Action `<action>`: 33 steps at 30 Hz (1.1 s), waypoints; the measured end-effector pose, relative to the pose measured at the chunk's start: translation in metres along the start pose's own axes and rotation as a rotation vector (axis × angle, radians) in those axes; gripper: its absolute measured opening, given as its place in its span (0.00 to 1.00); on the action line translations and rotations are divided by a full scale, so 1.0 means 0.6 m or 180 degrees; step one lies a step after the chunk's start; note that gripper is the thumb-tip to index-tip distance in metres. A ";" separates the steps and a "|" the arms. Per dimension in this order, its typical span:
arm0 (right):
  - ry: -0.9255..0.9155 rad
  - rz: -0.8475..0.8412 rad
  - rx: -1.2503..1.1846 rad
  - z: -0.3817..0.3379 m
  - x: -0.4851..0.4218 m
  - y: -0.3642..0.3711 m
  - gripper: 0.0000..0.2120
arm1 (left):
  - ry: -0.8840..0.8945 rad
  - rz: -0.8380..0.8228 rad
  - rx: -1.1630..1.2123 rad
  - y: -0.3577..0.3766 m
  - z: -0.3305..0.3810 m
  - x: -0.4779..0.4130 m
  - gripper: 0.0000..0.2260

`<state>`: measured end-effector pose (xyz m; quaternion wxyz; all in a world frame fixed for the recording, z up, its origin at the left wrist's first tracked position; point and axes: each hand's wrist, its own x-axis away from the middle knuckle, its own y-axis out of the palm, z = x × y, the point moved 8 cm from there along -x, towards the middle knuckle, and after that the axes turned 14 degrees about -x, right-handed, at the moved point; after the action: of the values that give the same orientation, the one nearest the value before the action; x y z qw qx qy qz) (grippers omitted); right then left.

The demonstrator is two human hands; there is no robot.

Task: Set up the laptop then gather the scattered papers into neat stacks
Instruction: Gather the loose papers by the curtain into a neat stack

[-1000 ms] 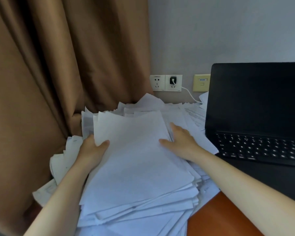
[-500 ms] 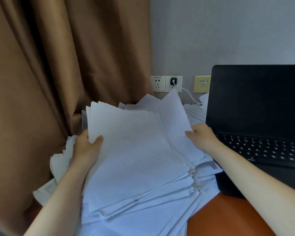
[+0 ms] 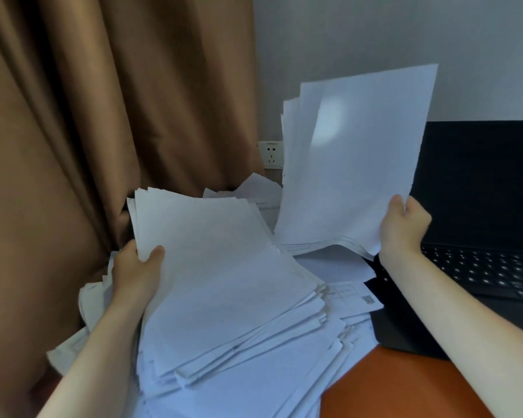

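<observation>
At an orange-brown desk (image 3: 399, 390), I sort a heap of white papers with both hands. My right hand (image 3: 403, 227) pinches the lower right corner of a sheaf of sheets (image 3: 354, 164), thumb towards me and fingers curled behind, and holds it raised and nearly upright above the far right of the heap, its top edge against the grey wall (image 3: 375, 31). My left hand (image 3: 136, 273) grips the left edge of a second batch of sheets (image 3: 221, 267), thumb on top and fingers underneath; that edge is tilted up off the heap while the near right part of the batch lies on the papers below. The main pile of papers (image 3: 254, 378) spreads loosely across the near left of the desk, its edges fanned and uneven, with more sheets sticking out to the left by my wrist and a printed form (image 3: 355, 297) showing on the right. The black laptop (image 3: 480, 188) stands open on the right, screen dark, its keyboard (image 3: 483, 274) just beside my right forearm, and some papers overlap its left edge. A brown curtain (image 3: 103, 116) hangs along the left. A white wall socket (image 3: 271, 153) shows between the curtain and the raised sheaf.
</observation>
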<state>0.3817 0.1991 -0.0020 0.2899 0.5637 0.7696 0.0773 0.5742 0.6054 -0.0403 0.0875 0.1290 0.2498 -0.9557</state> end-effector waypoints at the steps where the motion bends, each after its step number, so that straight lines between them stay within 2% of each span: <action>1: 0.0008 0.0066 -0.0075 -0.003 -0.002 -0.003 0.19 | -0.0009 -0.0011 0.0001 0.001 0.000 0.000 0.13; 6: 0.0029 0.0267 -0.0275 -0.013 -0.007 -0.011 0.20 | -0.0077 -0.0062 0.0002 0.003 -0.004 -0.003 0.14; 9: 0.0192 0.0130 -0.0170 -0.017 -0.001 0.000 0.20 | -0.0075 -0.0100 0.0031 0.003 -0.001 -0.001 0.14; 11: 0.0446 -0.0246 0.0019 -0.013 0.016 0.022 0.19 | -0.0029 -0.0152 -0.0010 0.005 0.005 0.002 0.14; 15: 0.1236 -0.1433 0.0736 0.023 0.084 0.081 0.10 | 0.0046 -0.0311 -0.0084 0.016 0.012 0.007 0.13; 19: 0.1425 -0.2288 0.1058 0.059 0.147 0.111 0.11 | -0.0075 -0.0526 -0.0166 0.032 -0.003 0.000 0.12; 23: 0.1066 -0.3387 0.1190 0.082 0.204 0.141 0.13 | -0.0300 -0.0641 -0.0184 0.040 -0.005 -0.003 0.17; 26: 0.0764 -0.3866 0.1712 0.093 0.228 0.150 0.28 | 0.0015 -0.0760 -0.0212 0.045 0.004 0.002 0.15; 28: 0.0386 -0.4145 0.2670 0.101 0.237 0.152 0.36 | 0.0166 -0.0784 -0.0345 0.043 0.007 0.006 0.18; 30: -0.0053 -0.4197 0.3340 0.094 0.238 0.153 0.33 | 0.0217 -0.0748 -0.0415 0.040 0.012 0.011 0.21; 33: 0.0102 -0.3501 0.3188 0.079 0.198 0.143 0.29 | 0.0411 -0.0641 -0.0480 0.038 0.024 0.015 0.22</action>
<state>0.4540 0.3280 -0.0455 -0.0161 0.1605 0.8879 -0.4309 0.5683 0.5777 -0.0414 -0.0156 0.1576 0.3377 -0.9278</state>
